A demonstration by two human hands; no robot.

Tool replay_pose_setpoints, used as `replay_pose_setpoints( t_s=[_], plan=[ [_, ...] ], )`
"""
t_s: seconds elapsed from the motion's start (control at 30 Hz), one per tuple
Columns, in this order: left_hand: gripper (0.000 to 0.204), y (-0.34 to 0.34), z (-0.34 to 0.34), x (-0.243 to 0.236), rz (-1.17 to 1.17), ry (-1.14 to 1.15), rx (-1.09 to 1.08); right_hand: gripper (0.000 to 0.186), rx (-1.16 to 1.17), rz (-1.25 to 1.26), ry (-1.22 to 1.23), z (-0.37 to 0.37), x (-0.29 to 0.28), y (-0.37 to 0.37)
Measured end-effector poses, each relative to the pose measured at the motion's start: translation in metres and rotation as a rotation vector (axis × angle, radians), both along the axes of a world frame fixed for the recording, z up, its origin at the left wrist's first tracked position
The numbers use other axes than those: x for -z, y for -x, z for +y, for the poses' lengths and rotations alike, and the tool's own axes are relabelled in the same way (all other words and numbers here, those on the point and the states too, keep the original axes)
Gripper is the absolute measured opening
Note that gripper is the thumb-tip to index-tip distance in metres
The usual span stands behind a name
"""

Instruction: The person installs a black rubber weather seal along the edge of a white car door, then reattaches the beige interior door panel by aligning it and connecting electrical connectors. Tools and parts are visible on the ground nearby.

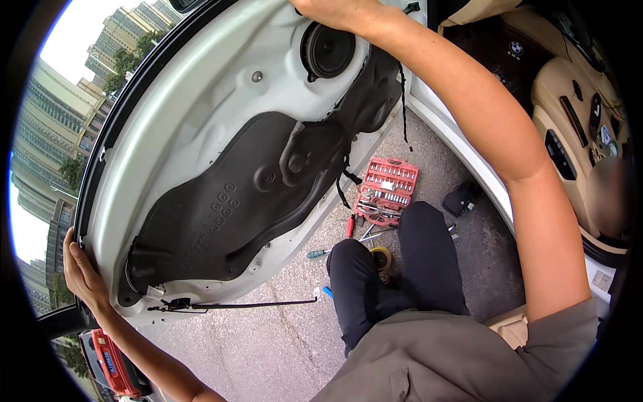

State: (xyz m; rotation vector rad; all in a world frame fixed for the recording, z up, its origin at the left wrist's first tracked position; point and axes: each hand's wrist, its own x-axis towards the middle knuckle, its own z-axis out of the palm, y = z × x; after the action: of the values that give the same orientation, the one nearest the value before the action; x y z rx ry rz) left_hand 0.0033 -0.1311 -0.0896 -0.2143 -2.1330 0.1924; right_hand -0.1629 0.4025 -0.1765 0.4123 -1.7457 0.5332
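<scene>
A white car door (181, 120) stands before me with its inner panel off. A black moulded liner (201, 221) covers much of its bare metal, and a round speaker (329, 51) sits near the top. My left hand (86, 275) grips the door's outer edge at the left, thumb on the inner side. Stretched across to the upper part of the door, my right hand (335, 11) rests by its edge above the speaker; the picture's top cuts off its fingers. A thin black rod with a cable (261, 305) sticks out from the door's lower left end.
On the ground by my knees lie an open red socket set (387, 191), a screwdriver (319, 254), a roll of tape (381, 258) and a black object (461, 198). Loose black wiring (345, 177) hangs off the door. A beige car seat (569, 80) is at right.
</scene>
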Motion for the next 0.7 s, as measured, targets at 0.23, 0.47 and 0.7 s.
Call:
replay_pose_setpoints(
  t_s=[0.23, 0.47, 0.7],
  plan=[
    [0.06, 0.015, 0.054, -0.014, -0.207, 0.021, 0.117, 0.059, 0.052, -0.133, -0.103, 0.045, -0.043, -0.042],
    [0.081, -0.039, 0.004, -0.065, -0.577, -0.108, -0.075, 0.055, 0.124, -0.183, -0.123, -0.002, -0.046, -0.079],
    [0.087, -0.025, -0.009, -0.05, -0.613, -0.46, -0.02, 0.04, -0.248, -0.031, -0.225, -0.093, -0.085, -0.073]
  ],
)
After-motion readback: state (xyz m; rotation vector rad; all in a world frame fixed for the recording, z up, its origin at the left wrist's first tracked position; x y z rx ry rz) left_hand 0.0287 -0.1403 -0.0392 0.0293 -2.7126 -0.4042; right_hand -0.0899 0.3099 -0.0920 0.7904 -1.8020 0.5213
